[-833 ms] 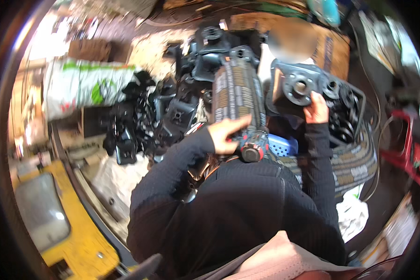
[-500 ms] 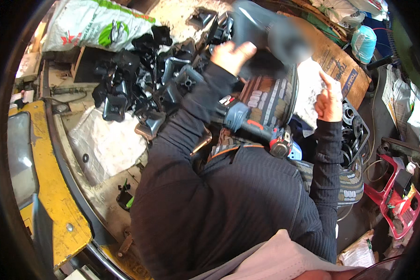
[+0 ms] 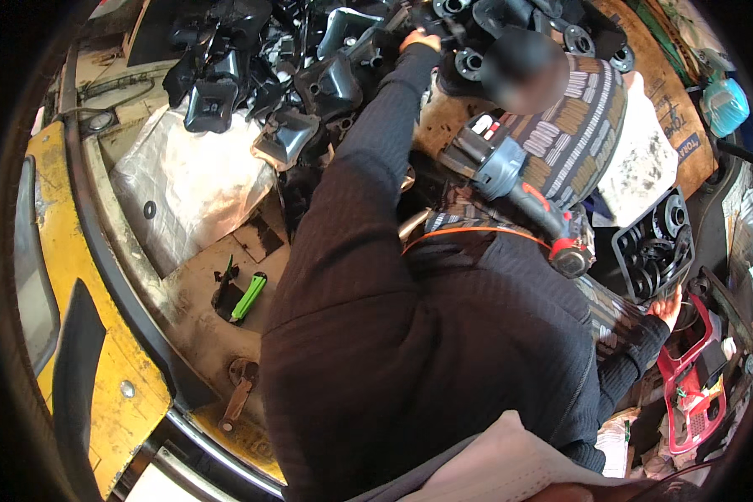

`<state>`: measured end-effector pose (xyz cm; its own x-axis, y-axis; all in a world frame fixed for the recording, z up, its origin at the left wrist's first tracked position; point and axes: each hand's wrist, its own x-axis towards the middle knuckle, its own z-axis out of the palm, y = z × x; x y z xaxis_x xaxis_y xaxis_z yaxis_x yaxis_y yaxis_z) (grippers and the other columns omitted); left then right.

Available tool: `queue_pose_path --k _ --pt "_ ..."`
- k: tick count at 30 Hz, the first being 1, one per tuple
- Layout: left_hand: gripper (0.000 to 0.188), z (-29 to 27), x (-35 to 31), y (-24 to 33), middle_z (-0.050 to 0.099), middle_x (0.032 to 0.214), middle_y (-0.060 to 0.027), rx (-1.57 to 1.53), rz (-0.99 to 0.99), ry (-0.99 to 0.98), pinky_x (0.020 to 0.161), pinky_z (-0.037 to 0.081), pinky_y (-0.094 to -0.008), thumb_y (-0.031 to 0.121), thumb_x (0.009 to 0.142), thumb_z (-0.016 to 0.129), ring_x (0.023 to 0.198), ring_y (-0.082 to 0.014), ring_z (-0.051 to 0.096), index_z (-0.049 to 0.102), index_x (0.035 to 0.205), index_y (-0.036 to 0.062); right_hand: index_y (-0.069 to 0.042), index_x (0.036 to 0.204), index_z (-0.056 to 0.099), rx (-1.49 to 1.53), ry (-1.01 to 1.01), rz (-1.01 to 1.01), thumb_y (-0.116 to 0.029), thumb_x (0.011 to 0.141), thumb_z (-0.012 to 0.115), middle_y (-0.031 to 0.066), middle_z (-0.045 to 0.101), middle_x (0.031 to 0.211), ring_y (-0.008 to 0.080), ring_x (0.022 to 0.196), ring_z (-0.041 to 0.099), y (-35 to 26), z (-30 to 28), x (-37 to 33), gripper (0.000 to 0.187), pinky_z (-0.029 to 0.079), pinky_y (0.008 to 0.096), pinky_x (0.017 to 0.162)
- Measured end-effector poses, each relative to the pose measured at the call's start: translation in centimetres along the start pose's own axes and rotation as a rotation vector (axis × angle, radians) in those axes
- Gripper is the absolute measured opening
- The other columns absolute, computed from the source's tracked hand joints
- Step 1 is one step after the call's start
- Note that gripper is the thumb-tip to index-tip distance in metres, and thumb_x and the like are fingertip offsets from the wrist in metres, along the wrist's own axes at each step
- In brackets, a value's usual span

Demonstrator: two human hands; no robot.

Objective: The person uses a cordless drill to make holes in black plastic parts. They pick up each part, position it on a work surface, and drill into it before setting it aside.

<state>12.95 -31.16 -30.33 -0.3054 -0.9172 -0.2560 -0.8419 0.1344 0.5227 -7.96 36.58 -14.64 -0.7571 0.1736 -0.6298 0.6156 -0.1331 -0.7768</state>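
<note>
At the far side my left hand (image 3: 421,39) reaches into a heap of black moulded plastic parts (image 3: 330,86); its fingers are mostly hidden, so any hold cannot be made out. Low on the right, my right hand (image 3: 666,307) has its fingers stretched out at the near edge of a black tray (image 3: 619,251) with round black flanged rings (image 3: 676,219) in it. Whether it touches the tray is unclear. A grey-blue cordless driver (image 3: 510,180) with a red and black base lies on my patterned trouser leg (image 3: 573,159), between my arms.
Several black parts with round flanges (image 3: 577,40) stand at the far side. A clear plastic sheet (image 3: 197,192), a green-handled tool (image 3: 249,297) and a yellow metal frame (image 3: 109,360) are to the left. Cardboard (image 3: 673,100) and a red plastic frame (image 3: 690,376) are on the right.
The large dark part near my left hand is no longer held up there. My left hand has gone farther into the heap. My right hand has dropped to the tray's edge. The whole view has shifted.
</note>
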Motion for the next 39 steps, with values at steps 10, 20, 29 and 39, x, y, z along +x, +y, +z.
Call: queue_pose_path --k 10,20,29,39 --pt "0.056 -8.2 0.3 -7.2 0.061 0.108 -0.0135 0.237 0.528 -0.348 0.078 0.047 -0.0373 0.055 0.078 0.053 0.100 -0.0248 0.058 0.060 0.112 0.0108 -0.018 0.126 0.049 -0.010 0.067 0.051 -0.026 0.085 0.055 -0.0067 0.026 0.050 0.0055 0.039 0.024 2.7 -4.0 2.6 0.042 0.024 0.0207 0.036" --pt "0.062 -12.3 -9.2 -27.3 0.055 0.116 -0.0186 0.623 0.184 -0.223 0.091 0.042 -0.0381 0.031 0.067 0.071 0.107 -0.0330 0.053 0.051 0.120 0.0054 -0.016 0.130 0.043 -0.222 -0.202 0.051 -0.017 0.086 0.050 -0.0018 0.032 0.054 0.0100 0.040 0.033 0.6 -1.4 6.5 0.044 0.028 0.0268 0.036" --pt "0.030 -13.8 -10.0 -14.9 0.065 0.087 -0.0089 0.090 -0.355 -0.588 0.049 0.050 -0.0339 0.028 0.077 0.066 0.070 -0.0224 0.062 0.062 0.098 0.0064 -0.016 0.105 0.064 -0.788 0.122 -0.687 -0.031 0.074 0.068 0.0032 0.064 0.081 0.0097 0.074 0.058 2.7 -2.7 9.3 0.034 0.046 0.0254 0.069" --pt "0.028 -23.4 -14.1 21.5 0.057 0.086 -0.0013 -0.154 0.830 -0.557 0.064 0.042 -0.0204 0.011 0.089 0.051 0.071 -0.0061 0.051 0.053 0.115 0.0001 -0.021 0.119 0.054 -1.430 0.134 -0.378 -0.059 0.062 0.067 0.0101 0.059 0.114 0.0259 0.103 0.058 -0.9 3.5 8.8 0.071 0.044 0.0376 0.088"
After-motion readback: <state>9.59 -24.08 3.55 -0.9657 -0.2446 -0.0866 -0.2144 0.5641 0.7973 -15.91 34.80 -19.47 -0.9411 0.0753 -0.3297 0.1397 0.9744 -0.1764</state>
